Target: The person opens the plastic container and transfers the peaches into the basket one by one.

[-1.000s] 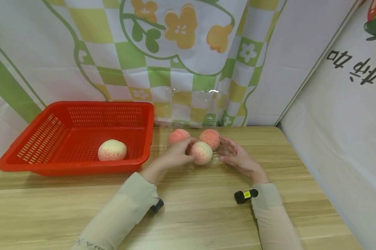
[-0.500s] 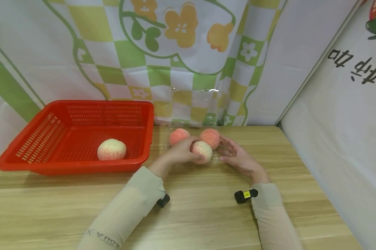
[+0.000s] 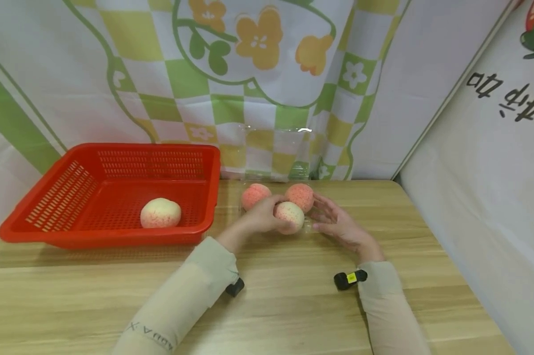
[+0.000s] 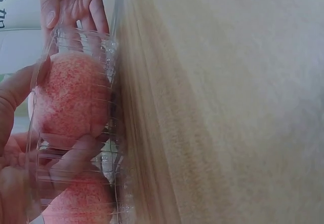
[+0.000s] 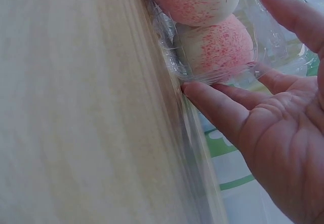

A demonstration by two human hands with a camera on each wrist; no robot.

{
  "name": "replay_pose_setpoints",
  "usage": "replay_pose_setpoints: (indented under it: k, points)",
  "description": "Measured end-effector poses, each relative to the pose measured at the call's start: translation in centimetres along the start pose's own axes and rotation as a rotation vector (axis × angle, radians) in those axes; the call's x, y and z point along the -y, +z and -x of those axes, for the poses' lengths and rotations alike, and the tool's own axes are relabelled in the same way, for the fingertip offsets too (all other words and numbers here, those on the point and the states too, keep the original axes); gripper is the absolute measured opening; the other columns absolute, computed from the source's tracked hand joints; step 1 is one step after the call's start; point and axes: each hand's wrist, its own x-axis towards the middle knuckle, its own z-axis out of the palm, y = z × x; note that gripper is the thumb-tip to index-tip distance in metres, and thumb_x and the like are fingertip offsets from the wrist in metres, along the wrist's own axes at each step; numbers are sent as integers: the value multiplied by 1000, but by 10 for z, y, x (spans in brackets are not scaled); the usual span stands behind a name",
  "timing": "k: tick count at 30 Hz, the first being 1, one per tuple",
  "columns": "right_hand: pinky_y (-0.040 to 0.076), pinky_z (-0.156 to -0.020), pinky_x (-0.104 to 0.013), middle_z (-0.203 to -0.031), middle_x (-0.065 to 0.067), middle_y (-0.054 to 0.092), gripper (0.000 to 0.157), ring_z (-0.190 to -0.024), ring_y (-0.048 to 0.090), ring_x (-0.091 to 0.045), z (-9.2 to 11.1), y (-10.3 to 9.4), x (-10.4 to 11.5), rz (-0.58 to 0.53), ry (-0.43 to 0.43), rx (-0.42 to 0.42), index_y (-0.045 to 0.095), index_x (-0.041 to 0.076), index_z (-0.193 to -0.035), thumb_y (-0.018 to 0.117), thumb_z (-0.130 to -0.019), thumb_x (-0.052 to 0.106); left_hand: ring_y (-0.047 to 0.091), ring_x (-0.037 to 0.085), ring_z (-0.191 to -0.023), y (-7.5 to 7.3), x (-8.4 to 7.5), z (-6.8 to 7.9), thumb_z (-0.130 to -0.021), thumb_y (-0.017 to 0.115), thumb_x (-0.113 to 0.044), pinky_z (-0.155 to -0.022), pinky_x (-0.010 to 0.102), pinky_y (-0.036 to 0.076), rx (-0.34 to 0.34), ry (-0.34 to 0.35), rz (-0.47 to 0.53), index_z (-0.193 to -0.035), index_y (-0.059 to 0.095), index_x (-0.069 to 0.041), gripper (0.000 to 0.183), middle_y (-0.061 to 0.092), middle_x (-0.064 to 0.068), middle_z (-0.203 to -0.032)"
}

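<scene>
A clear plastic clamshell box (image 3: 308, 228) stands on the table with its lid (image 3: 275, 148) raised against the curtain. Two pink peaches, a left one (image 3: 254, 195) and a right one (image 3: 300, 196), sit at its back. My left hand (image 3: 261, 217) grips a pale, pink-speckled peach (image 3: 292, 217) at the front of the box; in the left wrist view, some fingers show through the clear wall below this peach (image 4: 71, 100). My right hand (image 3: 341, 226) is at the box's right side, fingers extended; the right wrist view has its fingertips against the box's lower edge.
A red plastic basket (image 3: 111, 237) stands at the left with one pale peach (image 3: 160, 213) inside. Behind the wooden table (image 3: 293, 296) hangs a checked, flowered curtain (image 3: 231, 108). A white wall panel (image 3: 480, 172) borders the right side.
My left hand and the speckled peach have shifted slightly to the right within the box. The right hand stays beside the box.
</scene>
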Motion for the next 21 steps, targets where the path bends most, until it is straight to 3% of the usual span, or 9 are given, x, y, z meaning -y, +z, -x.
replay_pose_setpoints:
  k: [3,10,16,21]
  points:
    - [37,-114,-41,-166,-20,8,86,-149,19,-48,1,0,-1,-7,1,3,9,10,-160,55,-91,-12,55,31,-126,1,-1,1,-81,83,-15,-108,46,45,-19,-2,15,-142,49,-2,71,58,17,-137]
    - [21,-118,-58,-167,-19,6,88,-149,18,-48,1,0,-2,-18,-8,12,8,11,-160,59,-91,-8,58,29,-120,1,0,1,-79,84,-12,-101,42,50,-32,13,92,-142,51,-1,71,60,17,-134]
    - [22,-118,-57,-167,-18,6,88,-149,17,-47,0,-2,-2,-18,-13,18,8,11,-160,60,-92,-6,59,27,-113,-2,3,1,-80,81,-8,-85,32,56,-5,22,172,-142,51,-1,69,59,18,-132]
    - [20,-118,-59,-167,-18,5,87,-150,16,-48,0,-2,-3,-23,-17,24,9,12,-160,60,-92,-5,58,26,-109,-6,5,1,-81,80,-6,-85,30,55,14,43,198,-142,51,-2,68,59,19,-130]
